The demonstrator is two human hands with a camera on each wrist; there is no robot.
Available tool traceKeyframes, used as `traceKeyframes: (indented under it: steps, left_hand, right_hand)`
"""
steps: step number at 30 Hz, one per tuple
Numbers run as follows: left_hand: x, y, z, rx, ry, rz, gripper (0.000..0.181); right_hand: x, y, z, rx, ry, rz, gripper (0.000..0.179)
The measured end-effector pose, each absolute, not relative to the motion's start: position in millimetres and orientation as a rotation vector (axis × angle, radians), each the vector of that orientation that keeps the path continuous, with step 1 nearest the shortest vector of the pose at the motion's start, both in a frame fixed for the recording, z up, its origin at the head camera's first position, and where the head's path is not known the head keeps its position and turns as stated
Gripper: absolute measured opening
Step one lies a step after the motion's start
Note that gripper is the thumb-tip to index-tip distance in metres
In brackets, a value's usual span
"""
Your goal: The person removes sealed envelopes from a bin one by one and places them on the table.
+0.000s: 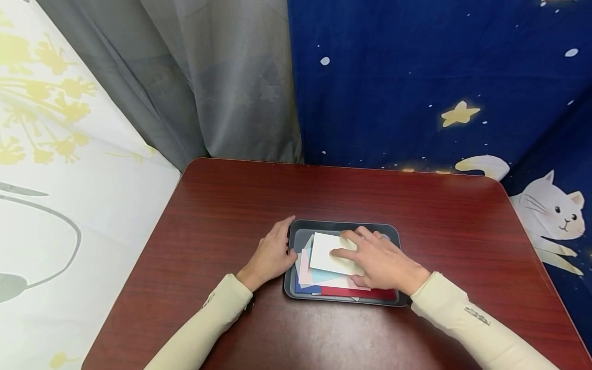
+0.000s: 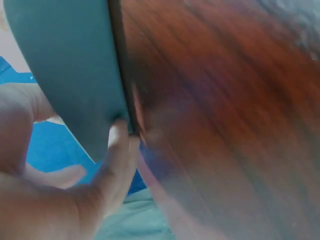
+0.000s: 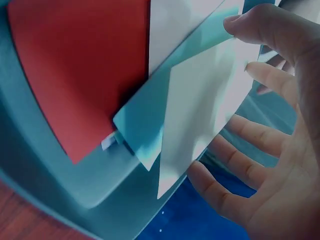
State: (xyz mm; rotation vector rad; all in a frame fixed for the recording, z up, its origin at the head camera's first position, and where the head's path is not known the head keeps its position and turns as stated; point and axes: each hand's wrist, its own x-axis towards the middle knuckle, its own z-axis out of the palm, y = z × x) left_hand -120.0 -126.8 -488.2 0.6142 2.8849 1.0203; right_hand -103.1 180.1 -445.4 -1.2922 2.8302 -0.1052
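The reddish-brown table bears a gray tray.

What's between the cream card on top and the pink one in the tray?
A light-blue card lies between the cream card and the pink card; its edge shows in the head view.

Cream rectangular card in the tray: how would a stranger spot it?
On the reddish-brown wooden table sits a dark grey rectangular tray. The cream rectangular card lies there partly under the right hand, topmost, its colour distinct from the light-blue sheet and pink sheet below.
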Motion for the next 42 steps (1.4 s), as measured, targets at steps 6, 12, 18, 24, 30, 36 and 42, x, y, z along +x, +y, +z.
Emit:
traceKeyframes:
  steps: [6, 12, 18, 24, 30, 36, 42]
  left_hand:
    - [-133, -135, -526, 0.601, 2.928, 1.048, 0.084]
    - [-143, -139, -554, 0.638, 2.986, 0.956, 0.078]
    - [-128, -132, -507, 0.632, 2.929, 1.004, 0.072]
    - [-126, -133, -503, 0.633, 2.909, 1.019, 0.072]
    - [-139, -139, -540, 0.650, 2.943, 0.990, 0.077]
    - [-127, -132, -506, 0.609, 2.906, 1.008, 0.073]
    - [-120, -128, -486, 0.556, 2.902, 0.927, 0.073]
  right_hand:
    - [-106, 186, -442, -1.252, 2.870, -0.097, 0.069]
    - [-113, 194, -439, -1.200, 2.887, -0.119, 0.072]
    - [-122, 206, -438, -1.130, 2.917, -0.160, 0.071]
    - [-131, 219, -436, -1.089, 2.952, -0.208, 0.067]
    - [-142, 233, -432, -0.974, 2.987, -0.255, 0.066]
    - [-151, 247, -432, -0.836, 2.991, -0.270, 0.068]
    - [-158, 260, -436, -0.744, 2.988, -0.299, 0.065]
